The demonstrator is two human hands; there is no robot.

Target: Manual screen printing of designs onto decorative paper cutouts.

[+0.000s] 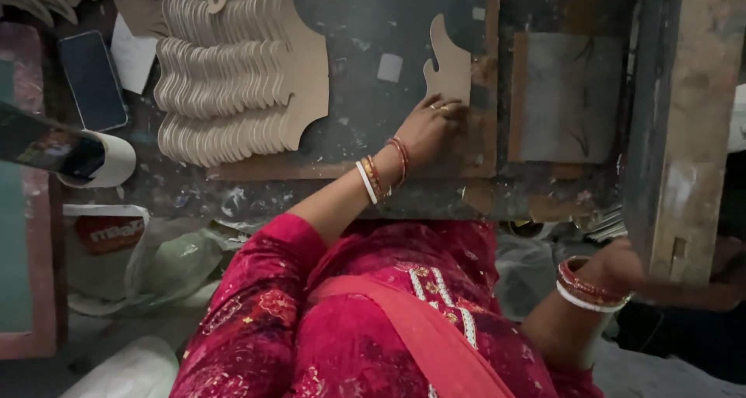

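A deep red embroidered tunic with an orange-red scarf, and red, gold and white bangles at both wrists.

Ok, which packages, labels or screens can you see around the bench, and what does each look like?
Dark rectangular phone: flat at the bench's left end, screen off.
White bag with a red label patch: below the bench edge, left, crumpled.
Clear plastic bag: beside it, crumpled.

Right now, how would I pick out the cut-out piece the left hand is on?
On the dark worktable, look right of the big fanned stack of tan cut-outs. The single flame-shaped cut-out lies alone, flat, under the left hand's fingertips. Unlike the stacked pieces, it lies singly beside a wooden strip.
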